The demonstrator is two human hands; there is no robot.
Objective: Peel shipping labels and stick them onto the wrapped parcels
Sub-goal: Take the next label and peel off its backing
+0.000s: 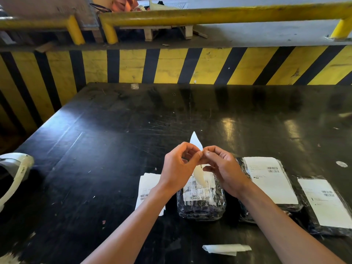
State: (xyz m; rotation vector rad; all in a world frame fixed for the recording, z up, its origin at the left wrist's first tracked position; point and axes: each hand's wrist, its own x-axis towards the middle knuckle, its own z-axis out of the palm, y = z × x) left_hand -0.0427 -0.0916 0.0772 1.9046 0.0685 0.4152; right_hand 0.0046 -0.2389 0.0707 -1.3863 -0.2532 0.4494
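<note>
My left hand point(179, 166) and my right hand point(222, 166) meet above the black table, both pinching one white shipping label point(196, 141) held edge-on, its tip pointing up and its lower part curling down between the hands. Directly below lies a dark wrapped parcel point(202, 206) with a crinkled label under clear film. To its left sits a small stack of loose labels point(147, 187). Two more dark parcels lie to the right, the middle one point(270, 180) and the far right one point(323, 202), each with a flat white label on top.
A curled strip of backing paper point(226, 249) lies near the table's front edge. A white tape dispenser point(15, 168) sits at the left edge. A yellow and black striped wall point(171, 65) rises behind the table point(114, 130), with yellow rails above.
</note>
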